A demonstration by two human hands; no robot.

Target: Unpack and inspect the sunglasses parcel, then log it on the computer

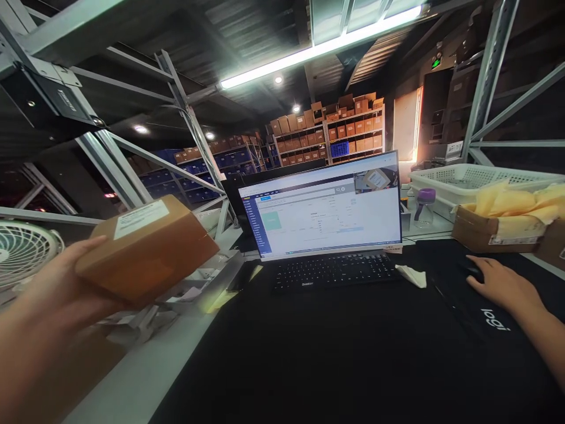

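My left hand (pixel 73 285) grips a brown cardboard box (pixel 154 253) by its near end, holding it up at the left, above the desk's edge. A white label (pixel 142 218) is stuck on the top of the box. On the right, my right hand (pixel 507 287) is closed over a black computer mouse (pixel 474 271), which it partly covers. The mouse rests on a black desk mat (pixel 326 347) printed with "logi". Between the hands stand a lit monitor (pixel 318 218) and a black keyboard (pixel 335 272).
A white fan (pixel 26 250) is at far left. Crumpled paper (pixel 145 324) lies beneath the box. At right are a white plastic basket (pixel 485 174), a purple-capped bottle (pixel 425 206) and an open carton (pixel 498 229) with yellow material. Metal posts frame the desk; box-filled shelves (pixel 326 132) stand behind.
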